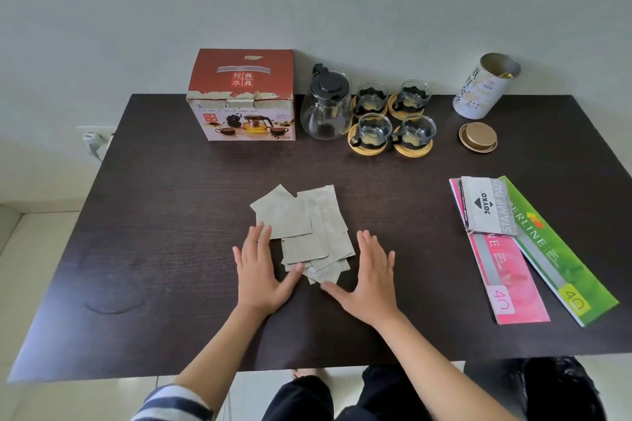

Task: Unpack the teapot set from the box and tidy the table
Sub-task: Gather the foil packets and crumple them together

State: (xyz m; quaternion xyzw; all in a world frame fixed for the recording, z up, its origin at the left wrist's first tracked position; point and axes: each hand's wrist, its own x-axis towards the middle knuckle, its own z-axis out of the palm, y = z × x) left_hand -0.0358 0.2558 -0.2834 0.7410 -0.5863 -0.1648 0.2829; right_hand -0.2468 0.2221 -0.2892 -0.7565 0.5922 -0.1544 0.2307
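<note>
Nearest, both hands lie flat with fingers straight on the dark wooden surface [154,215], left hand [261,270] and right hand [371,278] flanking a loose pile of grey foil sachets [307,232], grip released, grasping nothing. Beyond, the clear glass teapot [326,106] and four glass cups [393,116] stand unpacked beside the red cardboard box [242,96]; the sachets seem left to tidy.

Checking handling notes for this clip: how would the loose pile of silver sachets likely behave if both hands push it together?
The sachets look thin and flat, so probably light and floppy. They overlap loosely and look foil-like, so they would likely slide over each other rather than move as one. The left hand and right hand lie flat on either side, which suits sweeping them.
</note>
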